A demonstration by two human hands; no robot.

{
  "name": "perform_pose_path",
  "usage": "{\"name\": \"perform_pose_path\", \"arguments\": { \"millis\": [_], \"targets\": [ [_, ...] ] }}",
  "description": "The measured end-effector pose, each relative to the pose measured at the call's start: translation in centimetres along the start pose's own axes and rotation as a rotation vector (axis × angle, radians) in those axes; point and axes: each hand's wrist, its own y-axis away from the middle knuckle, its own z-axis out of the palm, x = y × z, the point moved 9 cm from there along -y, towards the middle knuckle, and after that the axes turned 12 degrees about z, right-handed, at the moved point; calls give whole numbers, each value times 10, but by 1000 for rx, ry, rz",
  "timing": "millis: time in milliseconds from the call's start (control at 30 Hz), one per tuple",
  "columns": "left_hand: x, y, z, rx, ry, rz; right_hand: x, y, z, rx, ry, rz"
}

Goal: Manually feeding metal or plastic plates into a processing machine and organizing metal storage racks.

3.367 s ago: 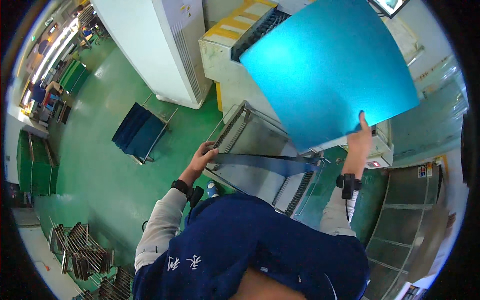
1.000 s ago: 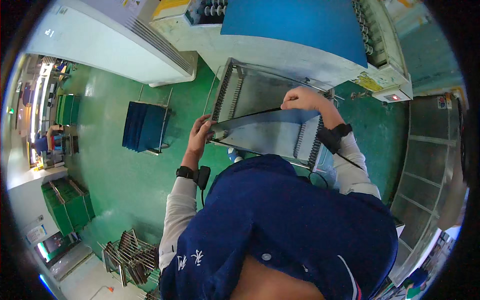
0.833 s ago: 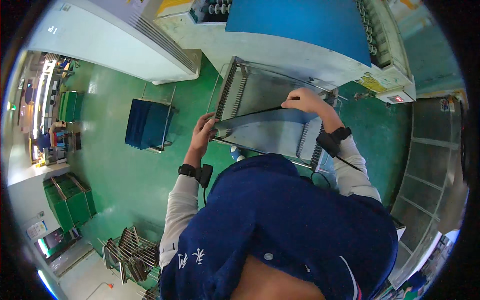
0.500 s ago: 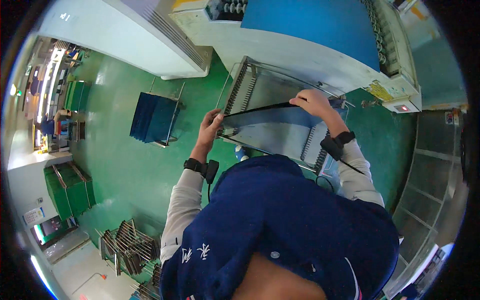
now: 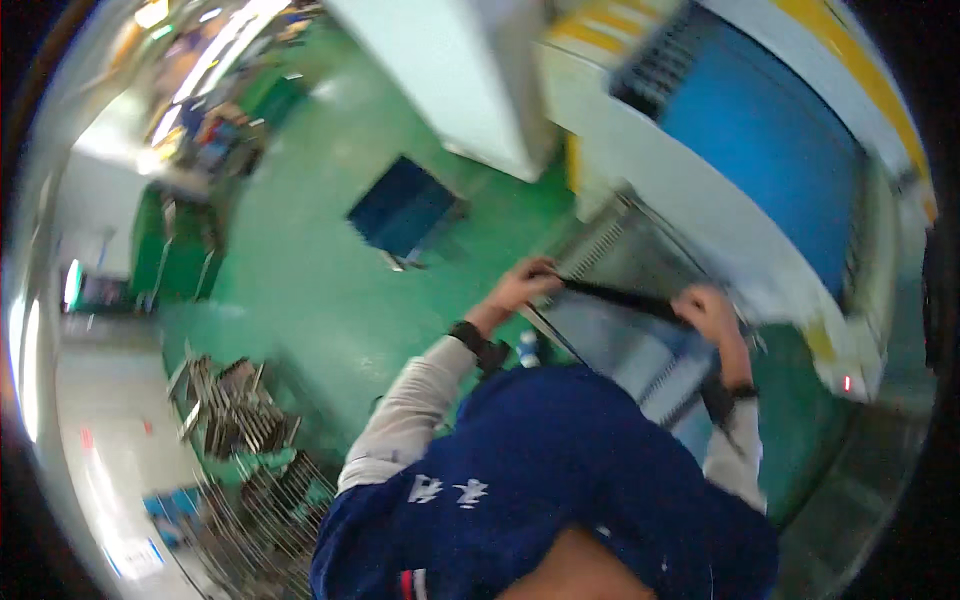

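Observation:
A thin, dark-edged sheet spans the space between my hands, slightly blurred by motion. My left hand grips its left end, with the fingers closed on the edge. At the opposite end, my right hand pinches the same edge. Below and beyond the sheet stands a metal rack with rows of comb-like slots along its sides. The sheet covers part of the rack, and I cannot tell whether its lower edge touches the slots.
A white machine with a blue bed stands beyond the rack. On the green floor, a smaller rack holds dark blue panels. Several metal racks crowd the lower left, and green-covered stacks line the left side.
My view has swung, so the room appears turned and the rack sits further right and lower. Both hands still hold the sheet, which now shows mostly its narrow dark edge.

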Motion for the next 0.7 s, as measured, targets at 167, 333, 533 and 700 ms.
{"name": "perform_pose_path", "arguments": {
  "millis": [167, 333, 533, 700],
  "targets": [
    [-17, -4, -6, 42, 41, 144, 22, -9, 12, 40, 78, 71],
    [-39, -7, -2, 48, -12, 82, -1, 8, 4, 42, 60, 47],
    [-19, 1, -1, 86, -30, 107, -6, 1, 6, 81, 109, -33],
    [-29, -3, -2, 67, 9, 81, -31, -3, 22, -69, 90, -140]
  ]
}}
